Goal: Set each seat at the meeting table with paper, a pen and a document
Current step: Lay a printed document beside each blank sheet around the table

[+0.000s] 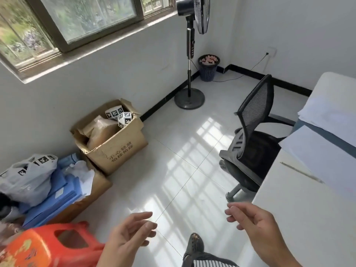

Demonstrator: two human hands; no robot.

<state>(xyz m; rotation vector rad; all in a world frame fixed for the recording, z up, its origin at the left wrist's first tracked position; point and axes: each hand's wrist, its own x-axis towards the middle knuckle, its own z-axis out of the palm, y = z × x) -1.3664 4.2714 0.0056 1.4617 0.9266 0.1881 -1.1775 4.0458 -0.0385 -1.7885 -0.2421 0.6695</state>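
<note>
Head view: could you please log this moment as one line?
left hand empty | right hand empty | pen, paper on table | chair beside table

Blk perforated clog (195, 244), b/w striped clothing (210, 264)

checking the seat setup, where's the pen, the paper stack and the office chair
pen (301, 172): head view, middle of its thin shaft
paper stack (331, 114): head view, top sheet
office chair (256, 110): head view, mesh backrest
</note>
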